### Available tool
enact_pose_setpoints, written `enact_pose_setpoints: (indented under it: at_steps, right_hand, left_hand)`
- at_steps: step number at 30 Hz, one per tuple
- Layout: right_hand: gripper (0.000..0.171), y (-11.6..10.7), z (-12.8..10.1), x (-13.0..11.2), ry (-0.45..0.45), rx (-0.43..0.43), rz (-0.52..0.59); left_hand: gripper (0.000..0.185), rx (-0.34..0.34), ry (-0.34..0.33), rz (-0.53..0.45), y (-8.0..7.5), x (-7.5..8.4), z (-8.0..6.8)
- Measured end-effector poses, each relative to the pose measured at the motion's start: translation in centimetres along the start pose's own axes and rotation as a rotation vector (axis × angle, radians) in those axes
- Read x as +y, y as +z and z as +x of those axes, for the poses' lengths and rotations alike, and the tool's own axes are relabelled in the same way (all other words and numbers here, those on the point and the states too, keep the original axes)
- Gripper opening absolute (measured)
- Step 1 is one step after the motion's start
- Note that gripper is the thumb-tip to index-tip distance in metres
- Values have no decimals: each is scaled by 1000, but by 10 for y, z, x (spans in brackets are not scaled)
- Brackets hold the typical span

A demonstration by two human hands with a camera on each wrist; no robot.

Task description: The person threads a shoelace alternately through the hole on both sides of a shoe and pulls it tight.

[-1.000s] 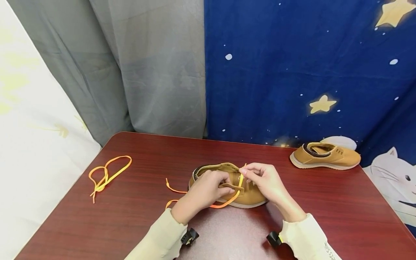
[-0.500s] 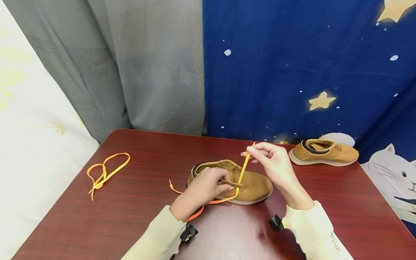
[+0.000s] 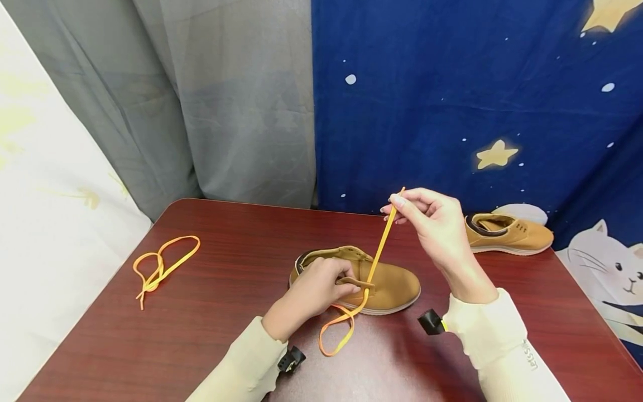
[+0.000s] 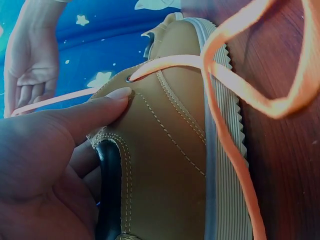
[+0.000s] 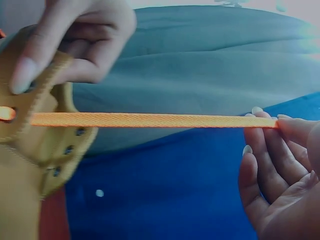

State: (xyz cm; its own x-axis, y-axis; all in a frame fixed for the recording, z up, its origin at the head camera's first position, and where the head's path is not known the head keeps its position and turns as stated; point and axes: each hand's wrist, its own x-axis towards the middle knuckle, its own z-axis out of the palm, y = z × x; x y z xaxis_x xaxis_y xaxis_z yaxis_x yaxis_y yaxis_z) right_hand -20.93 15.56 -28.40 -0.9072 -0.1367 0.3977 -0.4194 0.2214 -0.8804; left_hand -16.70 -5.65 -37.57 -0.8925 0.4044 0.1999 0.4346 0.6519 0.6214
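A tan shoe [image 3: 387,285] lies on the dark red table [image 3: 226,335], toe to the right. My left hand [image 3: 313,293] grips its eyelet flap, thumb pressed beside an eyelet [image 4: 131,77]. An orange lace [image 3: 380,245] runs through that eyelet and rises taut to my right hand [image 3: 427,215], which pinches its tip above the shoe. The slack of the lace loops on the table in front of the shoe [image 3: 334,335]. In the right wrist view the lace [image 5: 150,120] stretches from the shoe [image 5: 35,145] to my fingertips [image 5: 280,122].
A second tan shoe [image 3: 509,234] sits at the table's back right. Another orange lace [image 3: 161,265] lies tangled at the left side. Grey and star-patterned blue curtains hang behind the table.
My right hand has risen up and to the right, drawing the lace through the eyelet. The slack on the table has shortened into a loop in front of the shoe. The left hand stays on the flap.
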Motion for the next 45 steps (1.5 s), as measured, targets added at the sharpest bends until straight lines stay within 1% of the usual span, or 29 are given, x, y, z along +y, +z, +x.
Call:
enact_pose_setpoints:
  at_steps: [4, 7, 10, 13, 16, 17, 19, 23, 26, 28, 30, 33, 35, 37, 40, 45]
  right_hand:
    - [14, -4, 6, -11, -34, 30, 30]
    - [17, -4, 7, -14, -47, 42, 55]
    - [20, -2, 4, -11, -24, 41, 54]
    - [23, 1, -3, -3, 12, 41, 33]
    - [26, 5, -9, 7, 34, 34, 10]
    - [26, 6, -12, 10, 40, 26, 1]
    - [26, 8, -17, 18, 51, 6, -7]
    - [25, 14, -27, 32, 99, -35, 4]
    - [26, 18, -33, 42, 140, -62, 30]
    - [26, 21, -35, 49, 157, -82, 48]
    - [26, 24, -37, 56, 163, -110, 50]
    - [24, 26, -41, 66, 164, -144, 23]
    - [22, 28, -43, 72, 168, -160, -6]
    - [20, 29, -44, 76, 176, -162, -44]
    - [19, 30, -45, 79, 185, -163, -129]
    - [17, 31, -48, 82, 196, -186, -282]
  left_hand:
    - [19, 0, -3, 3, 0, -1, 1]
    - [18, -8, -13, 1, -1, -1, 1]
    - [21, -32, -19, 0, -4, -1, 2]
    - [31, -59, -9, 12, -7, -1, 4]
    - [40, -54, 11, 50, -12, -1, 6]
    - [40, -44, 9, 62, -13, 0, 7]
    - [35, -3, -2, 79, -16, 0, 9]
    - [18, 127, -46, 80, -21, 1, 13]
    - [7, 219, -50, 94, -23, 3, 17]
    - [7, 237, -46, 105, -25, 3, 21]
    - [14, 204, -45, 112, -27, 3, 26]
    - [23, 95, -48, 105, -26, 1, 35]
    - [22, 22, -44, 102, -23, -1, 40]
    - [18, -23, -33, 101, -20, -3, 45]
    - [14, -34, -22, 107, -14, -7, 50]
    - [18, -10, -11, 85, -6, -14, 54]
